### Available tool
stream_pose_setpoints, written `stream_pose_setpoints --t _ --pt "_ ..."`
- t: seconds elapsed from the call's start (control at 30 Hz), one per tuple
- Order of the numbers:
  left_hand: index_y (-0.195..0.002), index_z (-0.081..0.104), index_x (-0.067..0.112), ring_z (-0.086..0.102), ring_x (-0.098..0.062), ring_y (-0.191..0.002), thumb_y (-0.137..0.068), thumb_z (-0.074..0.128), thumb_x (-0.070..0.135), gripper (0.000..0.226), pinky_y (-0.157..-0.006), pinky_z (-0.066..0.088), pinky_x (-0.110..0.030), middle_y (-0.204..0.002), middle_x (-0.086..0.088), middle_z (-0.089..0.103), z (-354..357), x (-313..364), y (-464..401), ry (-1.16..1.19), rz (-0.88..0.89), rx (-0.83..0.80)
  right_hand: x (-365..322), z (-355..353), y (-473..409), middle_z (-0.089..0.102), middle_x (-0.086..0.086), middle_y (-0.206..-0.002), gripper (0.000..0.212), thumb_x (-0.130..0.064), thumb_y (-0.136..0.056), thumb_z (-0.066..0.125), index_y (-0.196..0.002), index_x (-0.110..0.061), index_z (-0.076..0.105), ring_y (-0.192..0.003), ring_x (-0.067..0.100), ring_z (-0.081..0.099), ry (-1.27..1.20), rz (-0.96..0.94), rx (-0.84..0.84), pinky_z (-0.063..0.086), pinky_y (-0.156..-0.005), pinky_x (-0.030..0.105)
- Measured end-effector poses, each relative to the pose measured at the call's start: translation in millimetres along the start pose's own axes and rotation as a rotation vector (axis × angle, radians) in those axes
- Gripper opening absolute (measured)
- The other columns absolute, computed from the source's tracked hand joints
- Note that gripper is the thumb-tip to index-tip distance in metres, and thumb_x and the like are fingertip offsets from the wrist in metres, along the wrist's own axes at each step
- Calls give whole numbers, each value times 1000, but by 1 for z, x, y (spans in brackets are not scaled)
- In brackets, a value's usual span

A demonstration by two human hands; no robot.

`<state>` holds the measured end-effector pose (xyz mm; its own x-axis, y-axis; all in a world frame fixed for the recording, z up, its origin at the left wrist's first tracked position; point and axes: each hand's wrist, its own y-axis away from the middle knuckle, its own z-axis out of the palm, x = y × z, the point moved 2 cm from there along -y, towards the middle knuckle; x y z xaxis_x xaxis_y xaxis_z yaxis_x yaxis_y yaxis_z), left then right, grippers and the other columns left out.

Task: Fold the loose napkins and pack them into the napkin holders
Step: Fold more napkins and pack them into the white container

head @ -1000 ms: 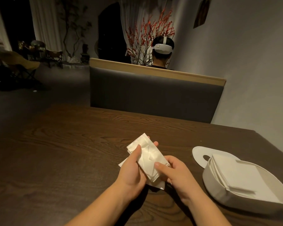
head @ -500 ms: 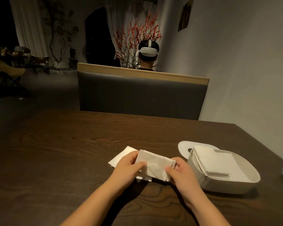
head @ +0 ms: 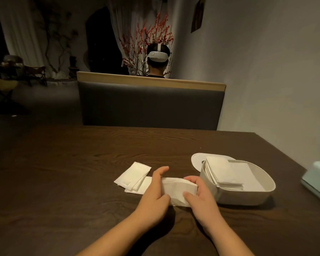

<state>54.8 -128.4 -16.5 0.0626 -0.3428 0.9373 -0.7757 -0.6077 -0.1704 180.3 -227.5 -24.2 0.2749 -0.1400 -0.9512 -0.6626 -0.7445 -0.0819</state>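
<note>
Lowered since earlier, both hands' fingers grip the folded napkin, seemingly touching the table.

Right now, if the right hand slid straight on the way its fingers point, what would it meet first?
Probably the left hand, across the folded white napkin both grip; the right hand points leftward.
</note>
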Motion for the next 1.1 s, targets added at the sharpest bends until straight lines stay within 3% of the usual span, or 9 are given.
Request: stream_pose_setpoints --t 0.07,0.2,0.27,0.4,0.5,0.63,0.8,0.93,1.1 --pt "-133 31 42 57 1 -94 -81 47 -11 76 -81 47 -11 -116 3 52 1 2 2 46 17 -5 -2 -2 -1 62 1 -110 42 11 -86 54 -108 -25 59 -105 19 59 -51 2 12 52 -84 27" --pt "-132 28 52 52 -5 -114 -68 47 8 80 -91 49 -21 -127 -2 43 -4 -3 3 100 22 -3 0 -6 1 63 6 -106 48 15 -85 49 -109 -25 60 -94 19 62 -112 42 -3 51 -77 29" --pt "-133 26 49 54 -11 -109 -67 48 10 80 -87 49 -22 -124 -3 43 -4 -4 3 94 27 -42 3 -4 2 62 6 -106 49 11 -82 50 -109 -29 59 -86 20 60 -43 47 -53 49 -71 30" --pt "-136 24 36 53 15 -97 -69 52 12 76 -87 41 -8 -122 7 41 1 4 4 91 58 -134 -2 -2 4 61 0 -109 43 4 -82 53 -108 -30 58 -96 16 60 17 -3 -76 52 -76 23" --pt "-134 24 45 51 6 -105 -72 50 13 74 -89 40 -8 -125 4 41 0 0 1 59 54 -96 -5 -3 4 60 0 -110 49 13 -81 52 -110 -26 58 -93 15 60 -13 -1 -60 51 -72 17" --pt "-129 38 44 62 -9 -97 -92 55 5 56 -93 52 -31 -112 0 61 -8 -17 -4 0 52 38 -4 -8 4 61 -3 -107 42 7 -86 54 -106 -30 58 -91 12 60 25 1 6 52 -71 18" --pt "-117 55 43 67 -21 -94 -87 67 25 37 -91 54 -47 -98 -4 70 -17 -27 -8 -14 -23 95 -6 -9 4 64 1 -108 37 11 -90 52 -109 -20 58 -102 10 62 -88 82 -23 57 -73 20" --pt "-117 57 37 67 -25 -96 -90 70 10 40 -92 55 -45 -99 -10 71 -17 -29 -9 36 -41 97 -5 -10 5 66 2 -106 36 11 -90 53 -108 -20 60 -102 11 63 -76 81 2 56 -69 18" --pt "-109 63 24 70 -9 -95 -90 69 6 26 -90 57 -34 -99 5 75 -19 -26 -10 23 -36 49 -7 -11 5 66 1 -106 33 9 -91 55 -108 -19 61 -102 10 63 -79 87 14 58 -73 21"
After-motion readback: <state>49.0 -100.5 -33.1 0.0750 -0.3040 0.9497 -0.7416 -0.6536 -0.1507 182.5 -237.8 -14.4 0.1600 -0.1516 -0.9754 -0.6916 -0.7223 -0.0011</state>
